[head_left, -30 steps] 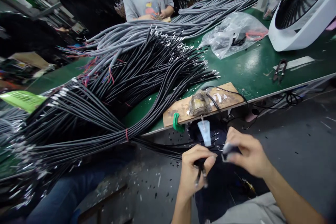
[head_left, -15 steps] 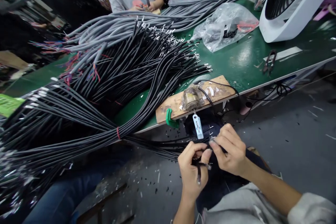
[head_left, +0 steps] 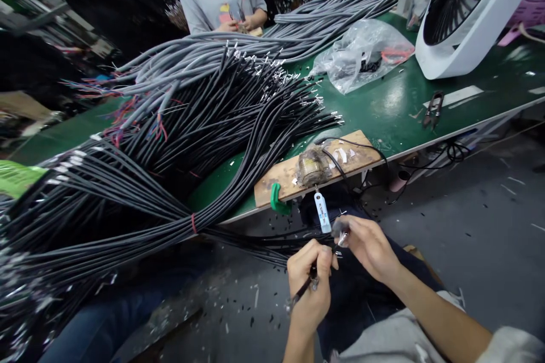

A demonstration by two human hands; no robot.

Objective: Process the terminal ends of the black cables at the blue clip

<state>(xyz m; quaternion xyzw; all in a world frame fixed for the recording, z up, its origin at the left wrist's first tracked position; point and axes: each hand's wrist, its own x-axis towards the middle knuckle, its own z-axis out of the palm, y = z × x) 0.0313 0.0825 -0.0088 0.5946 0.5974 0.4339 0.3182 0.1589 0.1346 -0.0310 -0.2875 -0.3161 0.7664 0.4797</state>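
Note:
My left hand (head_left: 310, 278) is closed around black cable (head_left: 301, 293), whose stripped ends stick out between the fingers. Just to its right, the fingertips of my right hand (head_left: 371, 247) pinch a small grey, silvery piece (head_left: 341, 232). It sits close to the cable tips; blur hides what it is and whether it joins a cable. Thin black cables (head_left: 251, 243) run in from the left toward my left hand. Above the hands, a light blue tag (head_left: 322, 212) hangs from a plastic-wrapped small device (head_left: 312, 167) on a wooden board (head_left: 266, 187).
A green clamp (head_left: 280, 199) grips the board at the table edge. Black cable bundles (head_left: 204, 102) and grey cables (head_left: 170, 48) cover the left of the green table (head_left: 395, 113). A plastic bag (head_left: 347, 54), thread snips (head_left: 433, 109) and a white fan (head_left: 464, 45) lie right. Another person (head_left: 217, 3) sits across.
My right hand has turned and its fingers have straightened, with the silvery piece now showing. My left hand has rotated, swinging the cable ends down and left. The view has tilted slightly upward.

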